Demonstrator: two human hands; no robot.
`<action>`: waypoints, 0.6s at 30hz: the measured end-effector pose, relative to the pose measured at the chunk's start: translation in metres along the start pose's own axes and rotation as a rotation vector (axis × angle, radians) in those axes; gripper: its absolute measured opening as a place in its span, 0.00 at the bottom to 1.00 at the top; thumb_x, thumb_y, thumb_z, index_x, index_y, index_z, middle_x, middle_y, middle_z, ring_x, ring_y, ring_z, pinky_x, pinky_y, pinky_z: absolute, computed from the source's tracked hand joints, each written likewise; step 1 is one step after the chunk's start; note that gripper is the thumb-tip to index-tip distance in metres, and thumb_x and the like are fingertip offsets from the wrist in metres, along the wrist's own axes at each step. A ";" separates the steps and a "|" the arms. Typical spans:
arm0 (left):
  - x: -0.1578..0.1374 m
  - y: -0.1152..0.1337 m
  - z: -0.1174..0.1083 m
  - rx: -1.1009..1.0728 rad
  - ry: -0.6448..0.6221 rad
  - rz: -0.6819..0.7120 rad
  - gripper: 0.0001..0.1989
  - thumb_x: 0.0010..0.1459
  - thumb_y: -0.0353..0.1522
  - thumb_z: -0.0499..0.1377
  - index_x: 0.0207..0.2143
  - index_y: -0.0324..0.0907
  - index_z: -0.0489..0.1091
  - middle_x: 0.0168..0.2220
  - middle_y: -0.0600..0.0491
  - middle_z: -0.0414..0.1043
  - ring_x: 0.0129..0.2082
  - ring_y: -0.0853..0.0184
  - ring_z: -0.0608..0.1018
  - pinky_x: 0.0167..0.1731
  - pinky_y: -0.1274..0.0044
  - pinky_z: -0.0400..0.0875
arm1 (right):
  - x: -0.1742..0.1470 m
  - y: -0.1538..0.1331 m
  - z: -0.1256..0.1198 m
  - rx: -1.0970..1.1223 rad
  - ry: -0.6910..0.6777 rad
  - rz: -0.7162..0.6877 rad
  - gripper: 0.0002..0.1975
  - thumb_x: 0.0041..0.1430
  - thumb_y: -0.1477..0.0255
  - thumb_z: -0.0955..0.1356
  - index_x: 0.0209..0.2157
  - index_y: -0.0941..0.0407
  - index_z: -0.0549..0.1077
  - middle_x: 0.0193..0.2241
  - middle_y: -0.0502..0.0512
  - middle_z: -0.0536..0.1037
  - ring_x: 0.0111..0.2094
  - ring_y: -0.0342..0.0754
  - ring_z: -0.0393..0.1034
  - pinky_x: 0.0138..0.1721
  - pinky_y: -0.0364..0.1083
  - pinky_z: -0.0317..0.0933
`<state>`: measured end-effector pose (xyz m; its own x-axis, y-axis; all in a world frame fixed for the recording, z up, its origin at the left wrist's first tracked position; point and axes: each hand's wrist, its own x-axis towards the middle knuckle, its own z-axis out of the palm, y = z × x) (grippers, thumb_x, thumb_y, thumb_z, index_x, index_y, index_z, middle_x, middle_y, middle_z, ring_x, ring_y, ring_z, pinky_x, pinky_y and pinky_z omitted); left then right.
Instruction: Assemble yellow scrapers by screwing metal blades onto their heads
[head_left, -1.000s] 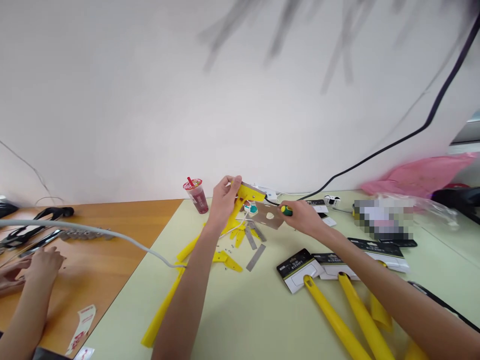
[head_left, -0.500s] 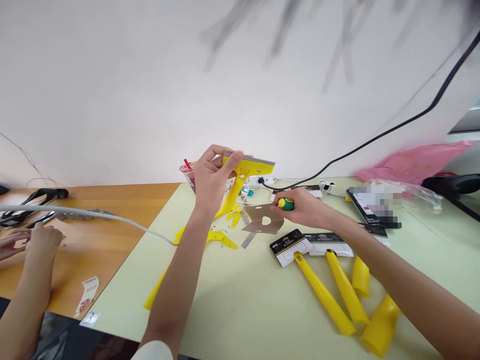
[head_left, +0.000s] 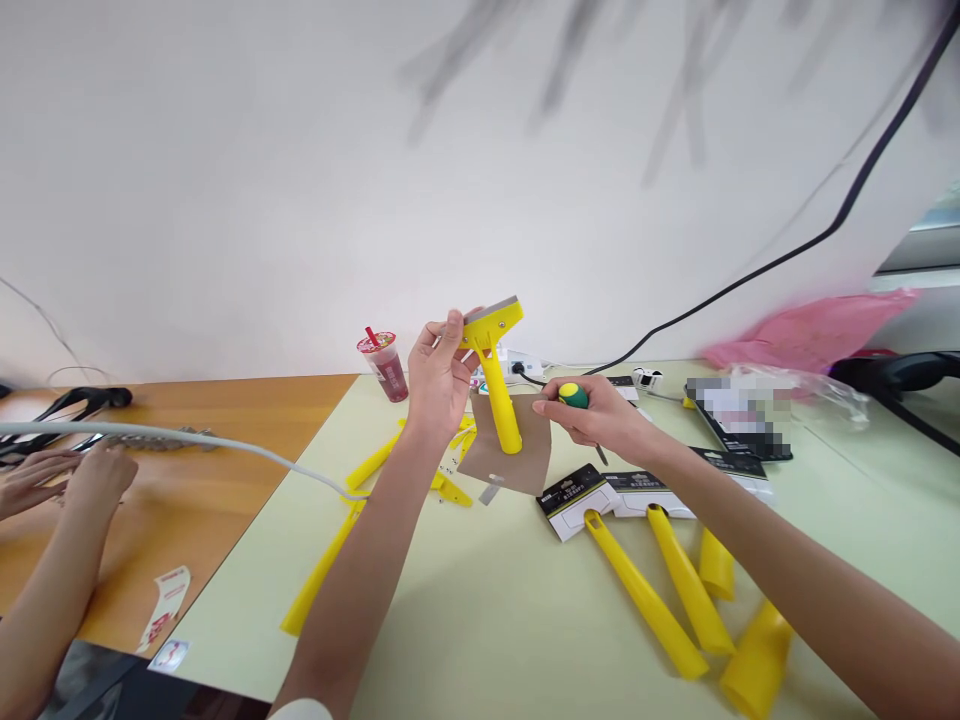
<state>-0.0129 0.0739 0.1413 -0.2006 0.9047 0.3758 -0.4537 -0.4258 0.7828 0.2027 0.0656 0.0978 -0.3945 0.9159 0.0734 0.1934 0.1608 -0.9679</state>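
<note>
Scraper (head_left: 496,380) is hanging handle-down from our left hand (head_left: 441,382), which we are clamping on its head's left end; right of the scraper, we are clasping a green-and-yellow-handled tool (head_left: 574,396) in our right hand (head_left: 609,412).

Here's the left hand (head_left: 436,388), bare, and behind its fingers (head_left: 453,330) a slim, uncovered forearm (head_left: 367,560); well back from them, a rounded white edge (head_left: 301,710), apparently a sleeve! Over to the right hand (head_left: 600,412): bare too, uncovered forearm (head_left: 780,545) behind its fingers.
</note>
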 end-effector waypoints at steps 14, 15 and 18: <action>0.004 0.003 -0.006 -0.262 -0.020 -0.017 0.10 0.65 0.40 0.72 0.39 0.46 0.78 0.57 0.52 0.82 0.66 0.58 0.79 0.54 0.76 0.81 | 0.006 0.011 -0.014 0.521 -0.164 0.173 0.20 0.57 0.64 0.82 0.32 0.54 0.70 0.21 0.40 0.58 0.17 0.34 0.45 0.20 0.42 0.38; 0.003 0.004 -0.007 -0.266 -0.028 -0.013 0.10 0.65 0.41 0.72 0.40 0.46 0.79 0.56 0.52 0.82 0.66 0.59 0.78 0.54 0.77 0.80 | 0.007 0.012 -0.015 0.547 -0.173 0.189 0.20 0.58 0.65 0.82 0.30 0.55 0.69 0.21 0.40 0.58 0.17 0.34 0.44 0.19 0.42 0.38; 0.003 0.008 -0.009 -0.249 -0.058 0.002 0.12 0.65 0.44 0.72 0.43 0.47 0.80 0.54 0.52 0.82 0.66 0.60 0.78 0.55 0.79 0.80 | 0.011 0.016 -0.017 0.628 -0.195 0.211 0.22 0.59 0.66 0.81 0.26 0.55 0.65 0.20 0.40 0.58 0.17 0.34 0.43 0.18 0.40 0.41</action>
<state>-0.0247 0.0737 0.1448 -0.1550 0.8987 0.4102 -0.6547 -0.4044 0.6386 0.2170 0.0845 0.0874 -0.5713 0.8120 -0.1199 -0.2500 -0.3113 -0.9168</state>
